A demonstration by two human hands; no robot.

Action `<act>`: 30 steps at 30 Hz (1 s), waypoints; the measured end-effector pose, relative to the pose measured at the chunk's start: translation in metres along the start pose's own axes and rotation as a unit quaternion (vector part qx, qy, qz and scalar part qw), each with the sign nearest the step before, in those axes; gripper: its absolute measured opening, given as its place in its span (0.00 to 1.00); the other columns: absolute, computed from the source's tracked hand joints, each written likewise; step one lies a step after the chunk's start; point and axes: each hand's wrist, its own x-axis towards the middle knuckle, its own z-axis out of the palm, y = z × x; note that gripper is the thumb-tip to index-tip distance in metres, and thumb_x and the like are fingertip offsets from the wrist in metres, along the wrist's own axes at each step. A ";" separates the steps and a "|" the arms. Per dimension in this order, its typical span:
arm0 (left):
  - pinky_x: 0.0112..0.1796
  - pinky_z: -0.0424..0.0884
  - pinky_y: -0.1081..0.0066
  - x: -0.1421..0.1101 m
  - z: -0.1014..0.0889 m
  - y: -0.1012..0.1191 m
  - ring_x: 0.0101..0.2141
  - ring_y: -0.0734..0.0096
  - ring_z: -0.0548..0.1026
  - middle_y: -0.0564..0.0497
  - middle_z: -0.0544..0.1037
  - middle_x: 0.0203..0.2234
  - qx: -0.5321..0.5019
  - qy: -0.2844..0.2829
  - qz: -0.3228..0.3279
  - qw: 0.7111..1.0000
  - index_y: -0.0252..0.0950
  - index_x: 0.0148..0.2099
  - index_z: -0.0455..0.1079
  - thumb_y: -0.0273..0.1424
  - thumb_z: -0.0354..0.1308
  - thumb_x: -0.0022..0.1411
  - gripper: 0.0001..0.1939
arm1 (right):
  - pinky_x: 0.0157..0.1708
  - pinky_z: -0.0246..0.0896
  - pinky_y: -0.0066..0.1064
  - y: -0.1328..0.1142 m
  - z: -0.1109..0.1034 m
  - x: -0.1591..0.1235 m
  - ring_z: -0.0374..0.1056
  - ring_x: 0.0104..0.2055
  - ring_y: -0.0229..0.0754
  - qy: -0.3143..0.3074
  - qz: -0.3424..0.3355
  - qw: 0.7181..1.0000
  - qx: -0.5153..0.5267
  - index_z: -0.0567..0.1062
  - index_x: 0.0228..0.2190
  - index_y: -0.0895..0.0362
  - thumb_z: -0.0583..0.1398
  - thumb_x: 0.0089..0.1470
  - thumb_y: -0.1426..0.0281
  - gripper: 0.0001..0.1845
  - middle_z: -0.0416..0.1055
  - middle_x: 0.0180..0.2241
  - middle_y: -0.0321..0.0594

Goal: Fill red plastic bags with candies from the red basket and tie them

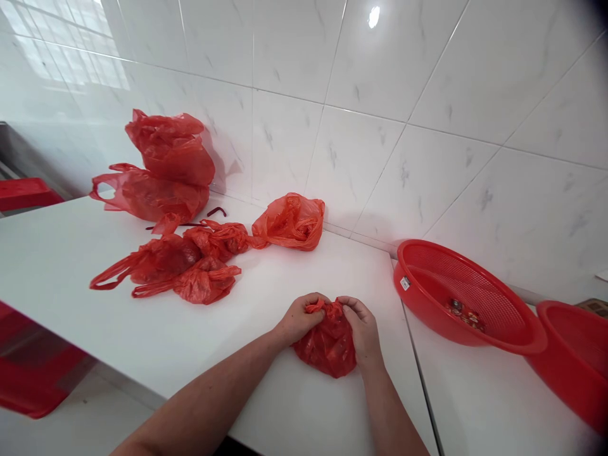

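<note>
A small, filled red plastic bag [327, 348] lies on the white counter [247, 329] near its front edge. My left hand [298, 318] is closed on the bag's knotted top from the left. My right hand [363, 329] pinches the same top from the right, fingers curled over it. Both hands touch each other's side of the knot. What is inside the bag is hidden.
Several more red plastic bags [190, 263] lie at the back left, two large ones [164, 171] against the tiled wall, one [289, 221] further right. A red colander [468, 297] with a few small items and a red basin [577, 354] stand at the right.
</note>
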 end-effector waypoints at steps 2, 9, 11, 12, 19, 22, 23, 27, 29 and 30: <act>0.34 0.66 0.72 0.000 0.000 -0.001 0.31 0.72 0.70 0.51 0.73 0.32 -0.002 0.000 -0.001 1.000 0.35 0.39 0.71 0.24 0.51 0.51 0.12 | 0.33 0.64 0.32 0.001 -0.001 0.000 0.67 0.33 0.40 0.002 -0.001 1.000 -0.005 0.74 0.35 0.53 0.61 0.47 0.62 0.12 0.72 0.34 0.37; 0.37 0.67 0.70 0.000 0.000 -0.001 0.34 0.70 0.71 0.49 0.74 0.35 0.007 0.009 0.004 1.000 0.36 0.41 0.71 0.25 0.52 0.52 0.13 | 0.35 0.64 0.32 0.002 -0.002 0.001 0.67 0.35 0.40 -0.003 -0.005 1.000 -0.012 0.73 0.35 0.52 0.60 0.49 0.64 0.10 0.72 0.35 0.36; 0.39 0.67 0.69 -0.001 0.001 -0.001 0.36 0.69 0.71 0.49 0.74 0.37 0.012 0.012 0.014 1.000 0.36 0.42 0.70 0.25 0.53 0.52 0.13 | 0.35 0.64 0.32 0.003 -0.002 0.001 0.67 0.35 0.41 0.002 -0.012 1.000 -0.014 0.73 0.35 0.53 0.60 0.48 0.64 0.10 0.71 0.35 0.37; 0.40 0.67 0.69 -0.001 0.001 -0.001 0.37 0.68 0.71 0.49 0.74 0.37 0.013 0.011 0.019 1.000 0.36 0.42 0.70 0.25 0.53 0.53 0.13 | 0.35 0.65 0.32 0.003 -0.002 0.002 0.67 0.35 0.41 0.002 -0.013 1.000 -0.014 0.73 0.35 0.53 0.60 0.48 0.65 0.10 0.71 0.35 0.37; 0.41 0.67 0.68 -0.001 0.000 -0.002 0.38 0.68 0.72 0.48 0.74 0.38 0.013 -0.002 0.020 1.000 0.36 0.43 0.70 0.27 0.53 0.55 0.12 | 0.36 0.65 0.34 0.004 -0.002 0.002 0.67 0.36 0.42 0.005 -0.012 1.000 -0.014 0.73 0.36 0.53 0.60 0.48 0.64 0.11 0.71 0.36 0.38; 0.40 0.67 0.68 -0.001 0.000 -0.002 0.37 0.68 0.72 0.49 0.75 0.37 0.011 -0.002 0.018 1.000 0.36 0.43 0.70 0.27 0.54 0.55 0.12 | 0.36 0.65 0.34 0.003 -0.002 0.001 0.68 0.37 0.42 0.001 -0.012 1.000 -0.015 0.73 0.36 0.53 0.60 0.48 0.64 0.11 0.71 0.37 0.39; 0.40 0.67 0.68 -0.001 0.000 -0.002 0.37 0.68 0.72 0.49 0.75 0.37 0.009 -0.001 0.017 1.000 0.36 0.42 0.70 0.27 0.54 0.55 0.12 | 0.36 0.65 0.34 0.002 -0.002 0.001 0.68 0.36 0.42 0.001 -0.012 1.000 -0.015 0.73 0.36 0.53 0.60 0.48 0.64 0.12 0.71 0.37 0.39; 0.40 0.67 0.68 -0.001 0.000 -0.002 0.36 0.68 0.72 0.48 0.75 0.37 0.006 0.002 0.019 1.000 0.36 0.42 0.71 0.27 0.55 0.55 0.11 | 0.36 0.65 0.34 0.002 -0.002 0.001 0.68 0.36 0.42 0.006 -0.015 1.000 -0.018 0.73 0.36 0.53 0.61 0.48 0.64 0.12 0.72 0.36 0.39; 0.40 0.68 0.68 0.000 0.000 -0.002 0.37 0.68 0.72 0.48 0.75 0.37 0.006 0.002 0.018 1.000 0.36 0.42 0.71 0.27 0.55 0.55 0.11 | 0.36 0.65 0.34 0.003 -0.002 0.002 0.68 0.36 0.42 0.006 -0.014 1.000 -0.023 0.73 0.36 0.53 0.61 0.47 0.63 0.12 0.72 0.36 0.38; 0.40 0.68 0.68 0.000 0.000 -0.002 0.37 0.68 0.72 0.48 0.75 0.37 0.006 0.001 0.018 1.000 0.36 0.42 0.71 0.27 0.55 0.55 0.11 | 0.36 0.65 0.34 0.003 -0.002 0.002 0.68 0.36 0.42 0.004 -0.014 1.000 -0.024 0.73 0.36 0.53 0.60 0.48 0.63 0.12 0.72 0.36 0.38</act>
